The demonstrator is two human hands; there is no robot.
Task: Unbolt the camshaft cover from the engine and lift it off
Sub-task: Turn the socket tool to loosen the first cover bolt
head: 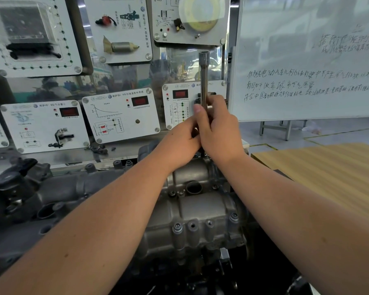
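Nearest us, the cover [192, 201] sits bolted on the engine [51, 201], cast metal, so we judge it heavy, stiff and oily; we would lift it by its two ends. At the cover's far edge, our right hand [218, 133] clamps round an upright wrench [204, 79]. Our left hand [182, 141] probably grips its lower shaft, though that is hidden.

Both forearms extended toward 12 o'clock; right hand [218, 128] curled in a grip, left hand [182, 143] touching it at 9 o'clock.
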